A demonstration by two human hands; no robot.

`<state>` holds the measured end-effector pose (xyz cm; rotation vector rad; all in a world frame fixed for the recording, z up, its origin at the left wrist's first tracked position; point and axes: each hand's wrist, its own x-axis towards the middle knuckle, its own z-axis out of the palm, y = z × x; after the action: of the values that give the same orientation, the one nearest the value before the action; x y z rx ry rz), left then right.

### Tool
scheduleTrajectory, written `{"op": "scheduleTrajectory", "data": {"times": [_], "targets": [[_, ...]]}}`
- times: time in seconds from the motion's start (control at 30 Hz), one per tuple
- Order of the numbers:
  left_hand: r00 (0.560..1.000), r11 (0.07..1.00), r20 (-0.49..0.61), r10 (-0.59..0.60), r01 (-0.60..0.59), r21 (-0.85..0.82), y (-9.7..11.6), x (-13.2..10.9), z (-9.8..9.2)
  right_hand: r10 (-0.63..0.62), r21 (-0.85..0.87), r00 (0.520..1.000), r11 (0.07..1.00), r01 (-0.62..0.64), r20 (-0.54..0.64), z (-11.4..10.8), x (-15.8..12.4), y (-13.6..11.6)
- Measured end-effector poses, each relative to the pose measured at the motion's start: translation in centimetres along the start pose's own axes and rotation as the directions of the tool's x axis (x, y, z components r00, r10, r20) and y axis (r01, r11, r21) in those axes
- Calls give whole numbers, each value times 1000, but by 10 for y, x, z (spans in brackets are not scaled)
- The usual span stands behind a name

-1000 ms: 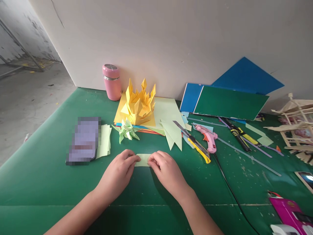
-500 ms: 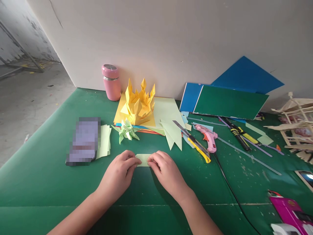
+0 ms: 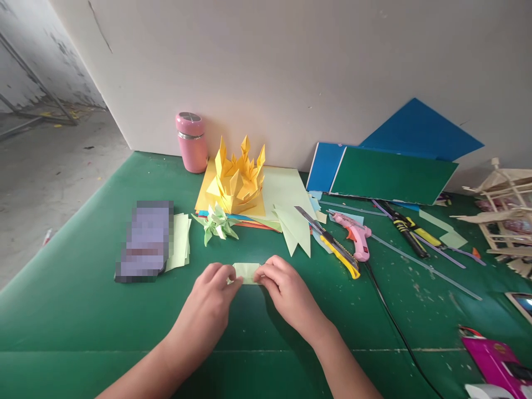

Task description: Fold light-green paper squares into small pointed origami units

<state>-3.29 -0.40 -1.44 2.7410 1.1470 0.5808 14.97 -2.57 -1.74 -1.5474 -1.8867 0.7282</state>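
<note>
Between my hands lies a small strip of pale green paper [image 3: 247, 270], flat near the table top, its two ends hidden by my fingers. My left hand [image 3: 214, 296] pinches the left end, thumb along the lower edge. At the right end, my right hand [image 3: 286, 288] has thumb and fingertips closed on the paper. Just beyond them sits a green folded-paper flower [image 3: 216, 224]. Behind that, a yellow folded-paper crown [image 3: 238, 185] rests on a stack of coloured sheets [image 3: 282, 180].
On the left lie a phone [image 3: 145, 241] and green paper slips [image 3: 178, 241]. A pink flask [image 3: 192, 144] stands by the wall. Rightward are a yellow utility knife [image 3: 341, 255], a pink glue gun [image 3: 355, 235] with its cord, pliers [image 3: 405, 230], a green board [image 3: 393, 174] and a wooden model [image 3: 507, 205].
My left thumb and fingers have shifted on the paper's left end, and the thumb now points up and right. My right hand keeps its grip. The whole view has shifted slightly.
</note>
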Motion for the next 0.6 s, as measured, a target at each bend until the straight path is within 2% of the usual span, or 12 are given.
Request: {"op": "scheduleTrajectory", "data": {"times": [0.1,0.23,0.33,0.47,0.6], "targets": [[997,999,72,14,-17,49,4,-3,3,-94,-26,995,995,94,-24,1,-2,3],[990,998,142,-10,1,66,7,-5,5,-240,-205,970,952,226,-46,2,-7,7],[987,997,155,-41,31,64,9,-5,4,-233,-258,971,943,209,-63,3,-9,5],[989,997,143,-45,36,66,11,-2,-1,-218,-232,971,954,190,-100,4,-9,4],[990,996,129,-51,41,86,11,4,-5,-193,-249,963,958,143,-191,-1,-8,9]]}}
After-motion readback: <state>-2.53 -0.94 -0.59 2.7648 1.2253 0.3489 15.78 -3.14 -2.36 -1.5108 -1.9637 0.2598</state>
